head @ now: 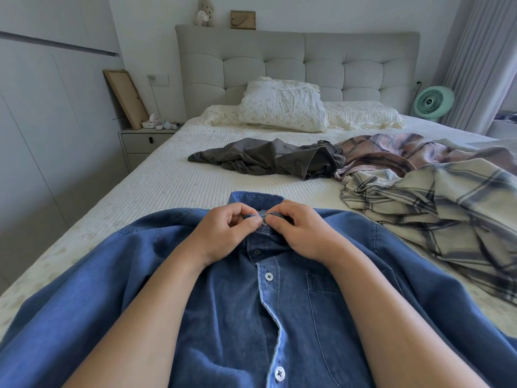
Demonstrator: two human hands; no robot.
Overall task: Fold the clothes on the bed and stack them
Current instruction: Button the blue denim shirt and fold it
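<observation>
Both hands meet at the neck of a blue denim shirt [229, 317]. The left hand [226, 233] has its fingers curled, thumb and forefinger pinching the left end of the collar band. The right hand [302, 231] mirrors it, fingertips pinching the other end, so the two collar ends are drawn together right between the fingertips

The shirt lies front-up on the bed [173, 180], spread under both forearms and running toward the person. Its collar [254, 198] stands up just beyond the hands. Below the hands the placket runs down the middle: a dark button [257, 252] sits close under the knuckles, then a white button [268, 276], and another white button [279, 373] much nearer the person. Between the lower buttons the placket gapes, showing a paler edge. A chest pocket [324, 301] lies under the right forearm. The sleeves fan out to either side, creased

Beyond the hands, well apart, a dark grey garment [265, 158] lies crumpled. To the right of the hands a cream plaid shirt [436, 208] is heaped loosely, and beyond it, touching both, a pink plaid garment [391, 152]. Farther still, pillows [282, 107] lean at the padded headboard [296, 57]
</observation>
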